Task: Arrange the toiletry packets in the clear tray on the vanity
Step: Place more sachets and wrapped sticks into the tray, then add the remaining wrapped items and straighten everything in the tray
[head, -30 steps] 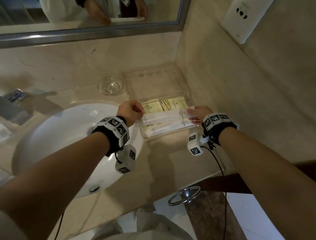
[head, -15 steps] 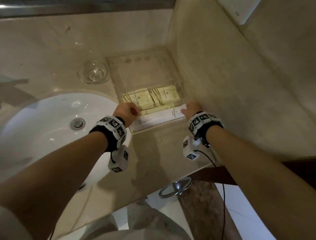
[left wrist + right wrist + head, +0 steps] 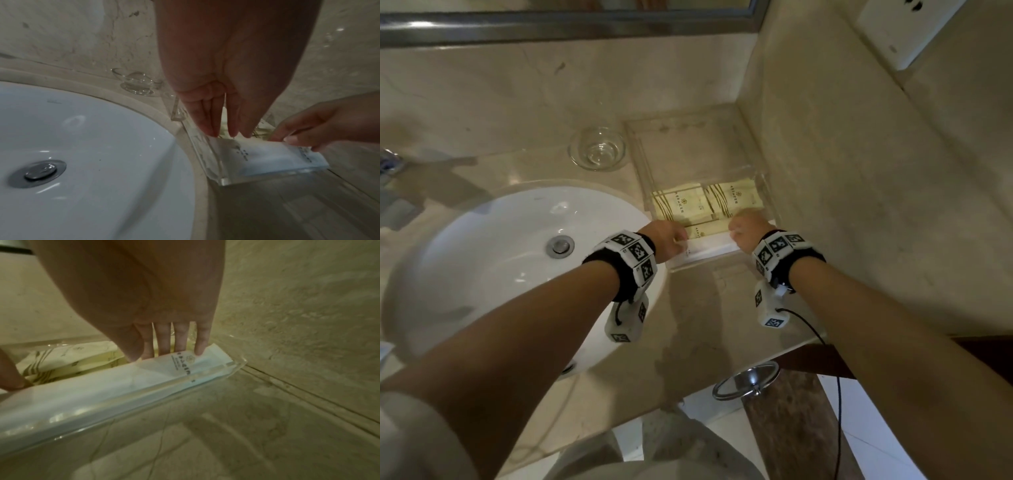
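Note:
A clear tray [image 3: 688,154] sits in the vanity's right corner, against the side wall. Two yellow packets [image 3: 681,205] [image 3: 61,356] lie side by side in its near half. A long white packet [image 3: 709,247] [image 3: 273,159] [image 3: 115,386] stands along the tray's front wall [image 3: 240,363], leaning on it. My left hand [image 3: 667,240] [image 3: 224,134] pinches the packet's left end with its fingertips pointing down. My right hand [image 3: 748,229] [image 3: 164,353] pinches the right end between thumb and fingers, and shows in the left wrist view as the right hand [image 3: 308,133].
A small glass bowl [image 3: 597,150] [image 3: 137,82] stands just left of the tray. The white sink [image 3: 493,260] takes up the left side. The marble side wall [image 3: 859,171] is close on the right. A metal ring [image 3: 746,380] hangs below the counter edge.
Both hands have lowered the white packet from above the tray down behind its front wall. The hands have moved closer together along the packet.

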